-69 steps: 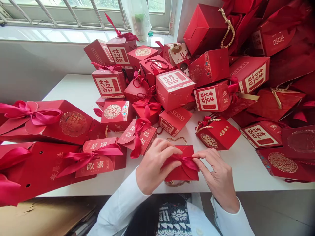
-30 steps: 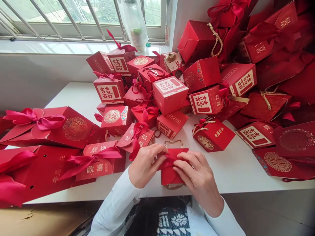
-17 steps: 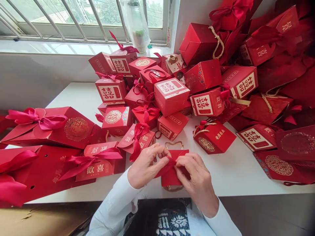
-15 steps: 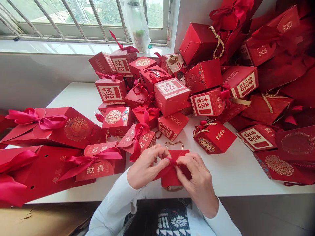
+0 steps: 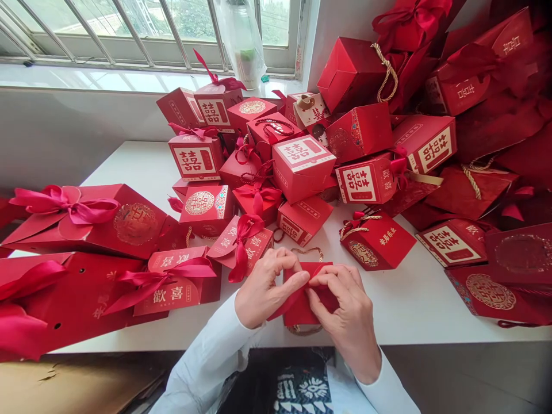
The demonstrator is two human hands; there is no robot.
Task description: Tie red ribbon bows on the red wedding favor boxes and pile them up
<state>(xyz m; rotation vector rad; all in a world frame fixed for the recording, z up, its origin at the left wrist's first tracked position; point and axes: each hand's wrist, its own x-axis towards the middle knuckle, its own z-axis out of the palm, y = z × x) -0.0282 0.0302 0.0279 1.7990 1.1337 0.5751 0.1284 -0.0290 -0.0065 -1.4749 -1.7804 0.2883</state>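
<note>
A small red box [image 5: 297,315] with gold rope handles [image 5: 311,252] lies near the table's front edge, in front of my body. Above its top my left hand [image 5: 271,287] pinches the red ribbon [image 5: 282,306] between thumb and fingers. Close beside it, my right hand [image 5: 345,307] is closed on the same ribbon, its thumb and forefinger pressed together at the middle of the box. The fingers of both hands nearly meet there and cover the knot area.
Many red gift boxes [image 5: 303,167] are piled behind my hands and to the right. Large ribboned boxes [image 5: 125,215] lie on the left of the white table [image 5: 405,310]. A bagged jar [image 5: 246,66] stands on the windowsill.
My left hand has shifted slightly right, its thumb now nearer my right fingers. My right hand has hardly moved. The whole view has shifted slightly.
</note>
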